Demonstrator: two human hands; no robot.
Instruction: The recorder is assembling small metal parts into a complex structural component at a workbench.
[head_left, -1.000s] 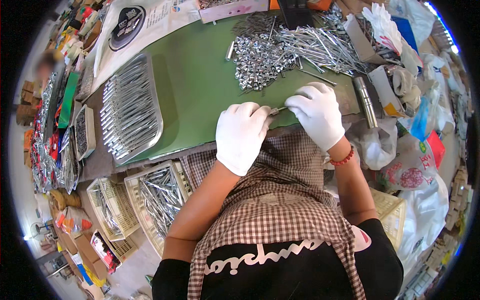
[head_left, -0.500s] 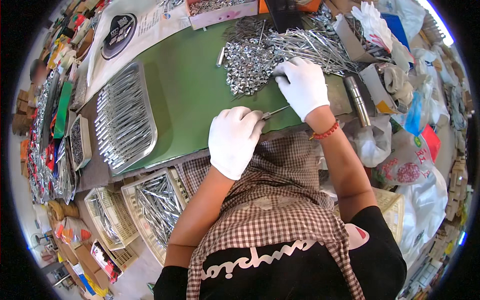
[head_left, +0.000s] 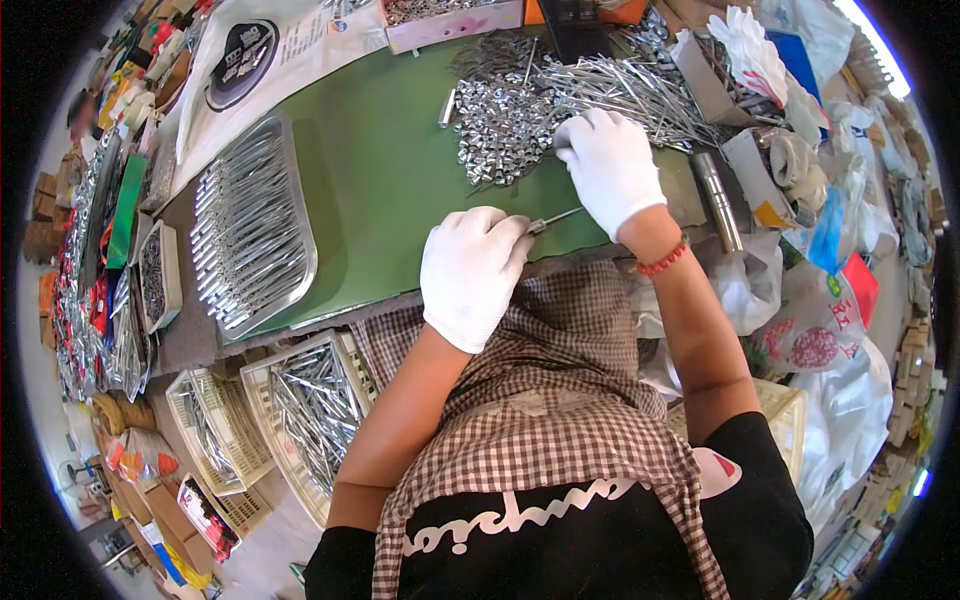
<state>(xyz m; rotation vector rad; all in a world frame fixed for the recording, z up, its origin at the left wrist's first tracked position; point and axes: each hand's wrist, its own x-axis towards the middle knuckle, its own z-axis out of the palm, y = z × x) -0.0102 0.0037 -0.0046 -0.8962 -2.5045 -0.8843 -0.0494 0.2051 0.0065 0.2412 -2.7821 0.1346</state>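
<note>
My left hand [head_left: 475, 278], in a white glove, is closed around a metal rod whose thick silvery end shows at the fingertips. The rod's thin shaft [head_left: 563, 217] points right, low over the green work surface [head_left: 390, 170]. My right hand [head_left: 612, 170], also gloved, has its fingers curled at the right edge of a heap of small shiny metal collars [head_left: 500, 130]. Whatever those fingers pinch is hidden. Behind them lies a bundle of thin metal rods [head_left: 640, 95]. A metal tray [head_left: 312, 250] at the left holds rows of similar rods.
A thick metal cylinder [head_left: 716, 200] lies right of my right hand. A smaller metal tube [head_left: 447, 108] lies left of the heap. Cream plastic baskets [head_left: 262, 372] of metal parts stand below the table's left side. Open boxes [head_left: 700, 75] and plastic bags crowd the right.
Both hands keep nearly the same places, the left on the rod and the right by the collars. The right hand has shifted very slightly right, along with the view.
</note>
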